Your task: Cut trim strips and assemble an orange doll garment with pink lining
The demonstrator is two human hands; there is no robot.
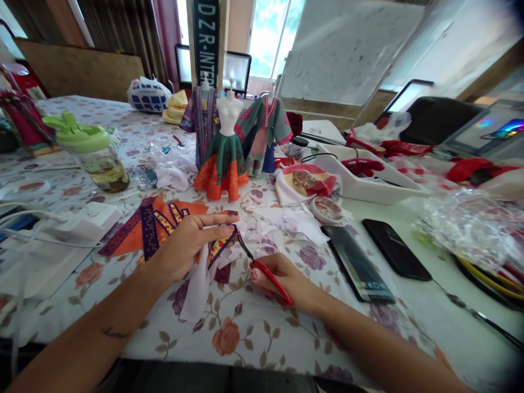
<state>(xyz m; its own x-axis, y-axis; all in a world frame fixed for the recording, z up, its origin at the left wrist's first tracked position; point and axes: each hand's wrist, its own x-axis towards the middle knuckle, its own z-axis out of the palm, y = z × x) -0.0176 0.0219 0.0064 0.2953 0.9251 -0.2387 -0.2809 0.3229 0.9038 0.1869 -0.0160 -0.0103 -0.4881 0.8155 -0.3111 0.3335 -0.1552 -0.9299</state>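
My left hand [192, 240] pinches a small piece of patterned fabric with purple trim [219, 248] over a white cloth [200, 284], thumb and fingers closed on it. My right hand [282, 281] grips red-handled scissors [268, 275], whose dark blades [244, 245] meet the fabric's edge. Under my left hand lies an orange and purple patterned cloth [151, 224]. Straight beyond stands a small white mannequin in a green and orange skirt [223, 158], flanked by two dressed doll forms [264, 128].
Two dark phones [360, 262] lie to the right on the flowered tablecloth [229, 333]. A roll of tape [325, 209], a white tray [368, 188] with red items, crumpled plastic [470, 224], a green-lidded jar [96, 158] and white boxes [57, 234] crowd the table.
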